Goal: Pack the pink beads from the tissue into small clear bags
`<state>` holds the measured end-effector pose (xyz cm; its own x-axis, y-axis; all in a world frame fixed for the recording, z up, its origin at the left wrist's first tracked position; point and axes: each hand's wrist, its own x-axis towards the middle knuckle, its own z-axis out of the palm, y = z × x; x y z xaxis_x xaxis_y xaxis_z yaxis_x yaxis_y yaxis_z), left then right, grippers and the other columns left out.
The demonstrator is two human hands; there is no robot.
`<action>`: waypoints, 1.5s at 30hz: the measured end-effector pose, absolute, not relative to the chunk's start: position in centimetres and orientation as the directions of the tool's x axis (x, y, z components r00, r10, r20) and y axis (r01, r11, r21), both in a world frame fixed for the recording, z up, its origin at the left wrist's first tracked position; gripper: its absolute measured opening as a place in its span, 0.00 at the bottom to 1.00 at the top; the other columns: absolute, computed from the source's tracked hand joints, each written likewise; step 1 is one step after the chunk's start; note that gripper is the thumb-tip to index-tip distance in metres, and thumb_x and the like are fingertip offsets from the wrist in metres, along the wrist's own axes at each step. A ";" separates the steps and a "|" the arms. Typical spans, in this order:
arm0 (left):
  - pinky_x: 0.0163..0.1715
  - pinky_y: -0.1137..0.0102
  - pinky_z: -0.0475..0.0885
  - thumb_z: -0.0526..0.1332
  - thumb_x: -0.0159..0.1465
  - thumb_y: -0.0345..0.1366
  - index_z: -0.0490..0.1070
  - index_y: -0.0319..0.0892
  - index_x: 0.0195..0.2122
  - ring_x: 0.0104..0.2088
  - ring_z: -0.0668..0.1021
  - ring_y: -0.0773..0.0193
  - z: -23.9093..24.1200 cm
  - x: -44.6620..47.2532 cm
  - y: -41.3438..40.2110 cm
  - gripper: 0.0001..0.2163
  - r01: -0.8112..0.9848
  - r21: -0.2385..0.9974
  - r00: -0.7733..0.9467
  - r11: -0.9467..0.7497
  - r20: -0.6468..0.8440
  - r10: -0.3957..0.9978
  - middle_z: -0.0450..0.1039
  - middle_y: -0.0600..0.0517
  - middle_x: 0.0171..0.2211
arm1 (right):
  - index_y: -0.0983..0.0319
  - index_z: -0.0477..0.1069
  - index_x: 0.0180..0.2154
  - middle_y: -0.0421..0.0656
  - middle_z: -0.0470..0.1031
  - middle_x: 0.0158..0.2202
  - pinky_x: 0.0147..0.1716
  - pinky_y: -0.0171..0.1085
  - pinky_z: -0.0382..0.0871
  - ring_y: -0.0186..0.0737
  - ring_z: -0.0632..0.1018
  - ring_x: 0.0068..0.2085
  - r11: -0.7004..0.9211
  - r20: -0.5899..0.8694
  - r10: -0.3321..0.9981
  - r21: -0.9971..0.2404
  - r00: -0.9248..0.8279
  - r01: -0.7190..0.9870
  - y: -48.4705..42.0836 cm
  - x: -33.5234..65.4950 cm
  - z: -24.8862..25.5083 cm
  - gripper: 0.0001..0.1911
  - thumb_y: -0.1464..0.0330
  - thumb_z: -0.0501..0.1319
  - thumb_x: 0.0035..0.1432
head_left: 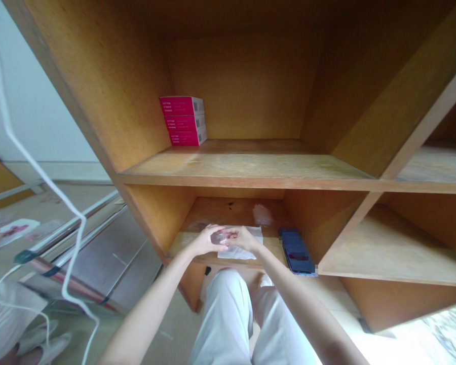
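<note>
Left hand (204, 241) and right hand (243, 237) met on the lower shelf (182, 242), each grip closed on one small clear item (219, 236), just above a white sheet (247, 252). A dark blue stack (298, 252) lay near, to the right.

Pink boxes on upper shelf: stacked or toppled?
Stacked. Three pink boxes sit one atop another in the back left corner of the upper shelf.
</note>
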<state>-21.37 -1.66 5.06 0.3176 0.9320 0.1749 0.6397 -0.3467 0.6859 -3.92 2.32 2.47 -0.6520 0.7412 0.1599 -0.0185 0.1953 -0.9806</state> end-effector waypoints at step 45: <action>0.48 0.61 0.62 0.53 0.59 0.41 0.52 0.39 0.47 0.46 0.69 0.60 -3.6 -19.3 1.5 0.18 0.597 0.720 -0.199 -0.354 0.560 0.804 0.64 0.42 0.44 | 0.65 0.70 0.21 0.42 0.72 0.20 0.21 0.29 0.52 0.31 0.68 0.22 0.358 0.158 0.930 -0.592 -0.332 0.722 5.3 2.5 -1.6 0.08 0.69 0.56 0.47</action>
<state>-19.28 1.46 -3.63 -0.1992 0.8039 0.5604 0.5965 -0.3542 0.7202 2.54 5.35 -1.60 -0.3318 0.9300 0.1583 0.7218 0.3583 -0.5922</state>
